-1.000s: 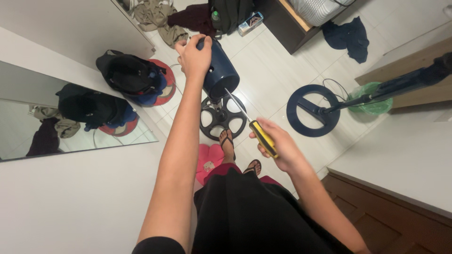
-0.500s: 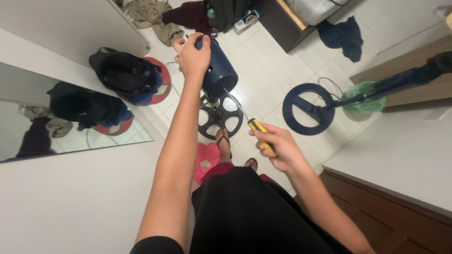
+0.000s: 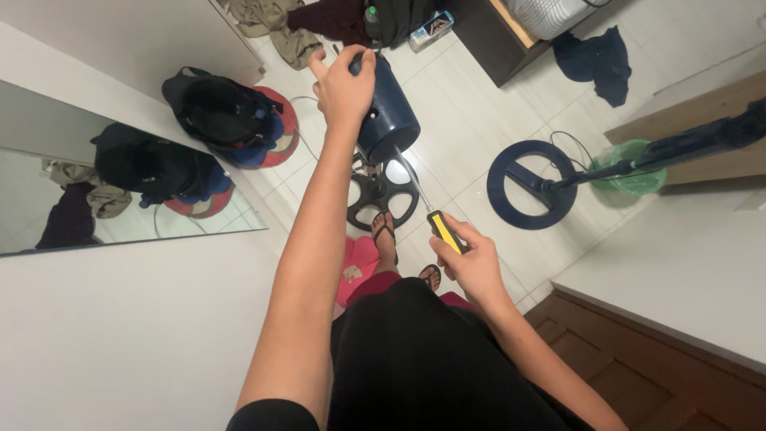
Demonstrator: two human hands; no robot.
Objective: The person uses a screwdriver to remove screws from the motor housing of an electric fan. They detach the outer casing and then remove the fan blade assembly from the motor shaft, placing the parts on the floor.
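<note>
My left hand (image 3: 345, 86) grips the top of a dark blue fan motor housing (image 3: 390, 116), holding it up over the floor. In my right hand (image 3: 471, 263) is a screwdriver with a yellow and black handle (image 3: 445, 231). Its thin metal shaft (image 3: 411, 179) points up and left, with the tip at the lower edge of the housing. A black round fan guard part (image 3: 381, 194) lies on the white tiles just below the housing, by my sandalled feet (image 3: 387, 235).
A dark blue fan stand with a ring base (image 3: 531, 185) leans to the right. A black backpack (image 3: 219, 112) lies on a red mat beside a mirror (image 3: 96, 191). Clothes (image 3: 594, 60) lie on the floor; a wooden cabinet (image 3: 662, 351) stands at the right.
My right hand has drawn in closer to my body and turned the screwdriver more upright, its tip staying at the housing. My left hand and the housing have shifted slightly right.
</note>
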